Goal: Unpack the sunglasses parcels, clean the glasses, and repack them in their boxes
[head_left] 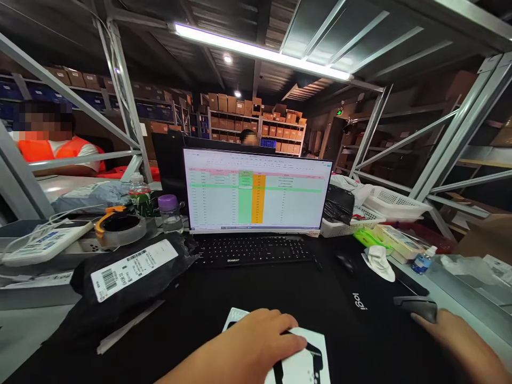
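Coming in from the lower left, my left hand (266,338) lies over a white box (316,337) printed with black shapes, its fingers curled onto the box near the desk's front edge. My palm and forearm hide much of the box. At the right, my right hand (448,325), slightly blurred, is closed on a dark grey barcode scanner (418,306), held low over the black desk mat (248,288). Part of the scanner's grip is hidden by my fingers.
A monitor (256,197) with a spreadsheet stands behind a keyboard (252,249). Left are a labelled black parcel (136,269), a tape roll (120,229) and a purple-lidded jar (170,213). Right are a mouse (346,263), white baskets (396,202) and a spray bottle (424,261). A co-worker (56,146) sits left.
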{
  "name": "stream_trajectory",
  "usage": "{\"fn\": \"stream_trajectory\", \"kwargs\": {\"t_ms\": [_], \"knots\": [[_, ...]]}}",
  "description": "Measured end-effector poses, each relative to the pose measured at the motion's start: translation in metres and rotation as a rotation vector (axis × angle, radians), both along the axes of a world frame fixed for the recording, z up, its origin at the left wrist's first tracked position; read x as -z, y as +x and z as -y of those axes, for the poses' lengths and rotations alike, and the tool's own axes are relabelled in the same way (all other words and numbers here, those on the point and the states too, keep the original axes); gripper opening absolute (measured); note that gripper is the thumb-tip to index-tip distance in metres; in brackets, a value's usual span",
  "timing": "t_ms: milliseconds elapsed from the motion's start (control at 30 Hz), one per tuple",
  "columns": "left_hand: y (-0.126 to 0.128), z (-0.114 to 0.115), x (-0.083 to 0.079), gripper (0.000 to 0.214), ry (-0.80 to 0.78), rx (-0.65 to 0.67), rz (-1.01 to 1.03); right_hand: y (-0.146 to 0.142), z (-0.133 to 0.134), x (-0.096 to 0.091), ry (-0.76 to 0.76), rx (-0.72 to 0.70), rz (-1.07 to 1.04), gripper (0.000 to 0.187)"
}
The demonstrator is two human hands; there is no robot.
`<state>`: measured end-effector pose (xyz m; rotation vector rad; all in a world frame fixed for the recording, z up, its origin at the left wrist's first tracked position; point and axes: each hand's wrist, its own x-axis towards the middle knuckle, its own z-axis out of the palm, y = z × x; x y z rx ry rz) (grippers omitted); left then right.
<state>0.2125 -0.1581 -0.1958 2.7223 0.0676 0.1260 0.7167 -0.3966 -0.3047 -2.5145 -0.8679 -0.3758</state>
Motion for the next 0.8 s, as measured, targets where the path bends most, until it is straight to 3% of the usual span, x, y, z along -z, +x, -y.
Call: {"fn": "stream_trajectory", "kwargs": {"t_ms": [67, 167, 233, 300, 367, 467, 567, 667, 800], "knots": [[0.002, -0.003, 0.003, 0.078, -0.056, -0.043, 0.002, -0.016, -0.028, -0.003, -0.102, 0.061, 0.156, 0.047], [0.000, -0.019, -0.003, 0.083, -0.110, -0.139, 0.013, -0.043, -0.090, -0.001, -0.095, -0.225, 0.220, 0.060], [-0.002, -0.041, -0.003, 0.073, -0.096, -0.222, 0.065, -0.052, -0.132, 0.005, -0.079, -0.301, 0.214, 0.059], [-0.004, -0.071, 0.009, 0.058, -0.026, -0.355, 0.164, -0.051, -0.166, 0.013, -0.052, -0.324, 0.205, 0.060], [-0.006, -0.106, 0.032, 0.046, 0.106, -0.529, 0.318, -0.044, -0.188, 0.021, -0.016, -0.333, 0.183, 0.060], [-0.011, -0.153, 0.071, 0.045, 0.218, -0.716, 0.393, -0.033, -0.204, 0.030, 0.047, -0.345, 0.142, 0.054], [-0.017, -0.187, 0.098, 0.047, 0.326, -0.832, 0.423, -0.027, -0.209, 0.038, 0.111, -0.370, 0.118, 0.053], [-0.023, -0.204, 0.113, 0.052, 0.404, -0.913, 0.436, -0.024, -0.212, 0.043, 0.142, -0.389, 0.103, 0.053], [-0.024, -0.211, 0.124, 0.061, 0.429, -0.974, 0.397, -0.021, -0.214, 0.045, 0.132, -0.355, 0.087, 0.046]]}}
